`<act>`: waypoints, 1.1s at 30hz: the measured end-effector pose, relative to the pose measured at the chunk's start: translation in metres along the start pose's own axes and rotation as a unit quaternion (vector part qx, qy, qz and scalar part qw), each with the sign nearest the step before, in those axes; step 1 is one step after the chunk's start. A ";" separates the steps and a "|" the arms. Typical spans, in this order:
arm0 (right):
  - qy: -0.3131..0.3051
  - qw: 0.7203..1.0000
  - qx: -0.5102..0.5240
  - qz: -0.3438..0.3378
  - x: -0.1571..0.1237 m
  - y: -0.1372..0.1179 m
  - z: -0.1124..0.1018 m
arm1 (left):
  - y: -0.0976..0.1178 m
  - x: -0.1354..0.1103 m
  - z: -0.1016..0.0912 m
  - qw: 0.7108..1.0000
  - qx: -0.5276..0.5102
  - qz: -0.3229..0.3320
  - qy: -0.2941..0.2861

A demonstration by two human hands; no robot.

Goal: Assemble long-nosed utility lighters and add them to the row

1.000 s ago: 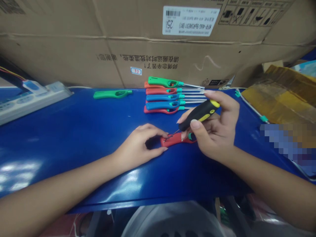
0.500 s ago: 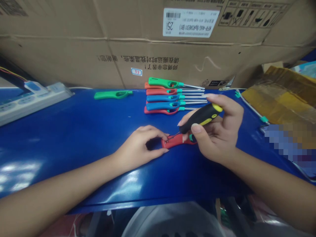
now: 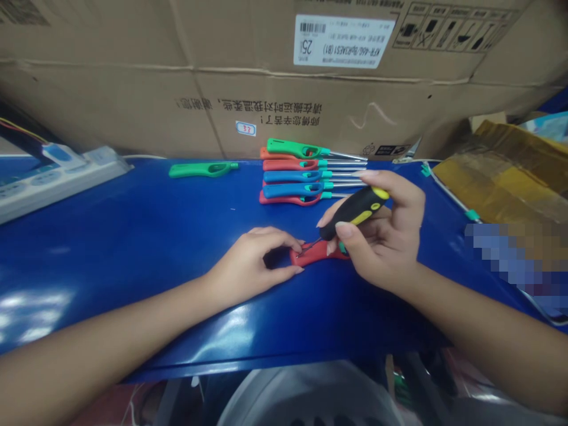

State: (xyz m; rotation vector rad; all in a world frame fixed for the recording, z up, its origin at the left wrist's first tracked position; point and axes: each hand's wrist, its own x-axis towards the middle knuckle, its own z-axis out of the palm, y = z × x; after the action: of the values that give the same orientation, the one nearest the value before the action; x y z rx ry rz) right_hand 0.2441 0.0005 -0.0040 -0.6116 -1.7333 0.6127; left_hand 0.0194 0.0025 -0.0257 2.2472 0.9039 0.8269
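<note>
A red gas lighter (image 3: 316, 253) lies flat on the blue table, with a bit of green showing at its trigger opening. My left hand (image 3: 255, 257) pinches its left end between thumb and fingers. Wrapped in the fingers of my right hand (image 3: 390, 236) is a black and yellow screwdriver (image 3: 350, 213), tilted down to the left. Its thin shaft reaches the lighter's upper face near the left end. The lighter's right end is hidden behind my right hand.
Several red, blue and green lighters with metal tubes (image 3: 293, 176) lie stacked behind my hands. A green lighter body (image 3: 202, 170) lies apart to their left. A white power strip (image 3: 62, 180) is at far left, a large cardboard box (image 3: 146, 89) behind, and a taped brown package (image 3: 515, 177) right.
My right hand and the screwdriver handle have shifted slightly left. My left hand and the red lighter stay in place.
</note>
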 end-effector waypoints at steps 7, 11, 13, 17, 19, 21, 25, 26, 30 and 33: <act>0.001 0.997 -0.070 -0.017 0.008 -0.004 0.007 | -0.001 -0.002 0.001 1.000 -0.011 0.002 -0.002; -0.075 0.985 -0.157 -0.018 0.027 -0.009 0.003 | -0.001 -0.003 0.002 1.000 -0.007 0.009 -0.001; -0.139 0.975 -0.175 0.003 0.039 -0.013 -0.001 | -0.001 -0.003 0.002 1.000 -0.008 0.010 -0.005; -0.247 0.963 -0.098 0.047 0.054 -0.019 -0.008 | 0.000 -0.003 0.002 0.999 -0.012 0.022 -0.020; -0.243 0.967 -0.073 0.031 0.053 -0.019 -0.008 | -0.001 -0.004 0.002 0.999 -0.015 0.031 -0.027; -0.189 0.976 -0.109 -0.027 0.049 -0.016 -0.006 | -0.002 -0.004 0.003 0.999 -0.017 0.039 -0.024; -0.094 0.954 -0.230 -0.170 0.043 -0.013 -0.004 | -0.003 -0.004 0.004 0.998 -0.016 0.048 -0.025; -0.104 0.951 -0.234 -0.171 0.043 -0.013 -0.005 | -0.003 -0.004 0.003 0.998 -0.016 0.048 -0.028; -0.196 0.975 -0.103 -0.008 0.046 -0.015 -0.016 | -0.001 -0.003 0.002 0.998 -0.015 0.042 -0.037; -0.186 0.978 -0.097 -0.010 0.047 -0.013 -0.024 | -0.001 -0.003 0.001 0.998 -0.011 0.048 -0.044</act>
State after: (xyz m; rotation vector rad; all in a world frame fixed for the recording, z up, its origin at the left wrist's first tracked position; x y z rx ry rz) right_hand 0.2558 0.0252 0.0432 -0.6424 -2.1672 0.5722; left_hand 0.0182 0.0010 -0.0282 2.3026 0.7480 0.7695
